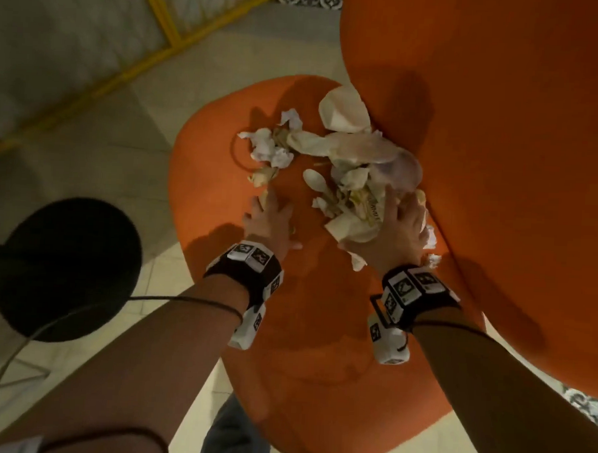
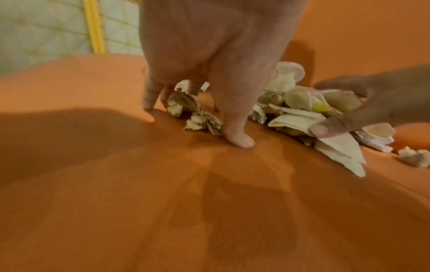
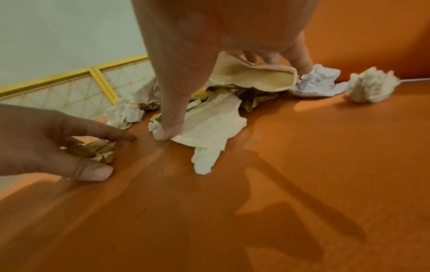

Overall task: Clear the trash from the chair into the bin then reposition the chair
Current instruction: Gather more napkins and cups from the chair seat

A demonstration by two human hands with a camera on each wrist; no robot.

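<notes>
Head view: orange chair is filling centre, backrest rising at 2 o'clock. Trash pile is sitting on the seat at 12 o'clock from the wrists: crumpled paper, napkins, a white plastic spoon, a clear plastic bag, a thin black loop. Left hand is resting on the seat with fingers spread, fingertips touching a brownish paper wad. Right hand is pressing down on the near edge of the pile, fingers curling around a cream napkin. Black round bin is standing on the tiled floor at 9 o'clock, nothing visible inside, too dark to tell. Yellow frame is lying at 11 o'clock.

Left wrist view: left hand is standing open on fingertips on the seat, crumpled wads lying between the fingers, not gripped. Right thumb is pinning a folded napkin.

Right wrist view: right hand is gripping a cream folded piece, thumb pressing a white napkin down. Loose paper ball is lying apart at 2 o'clock by the backrest, barely seen from the head.
</notes>
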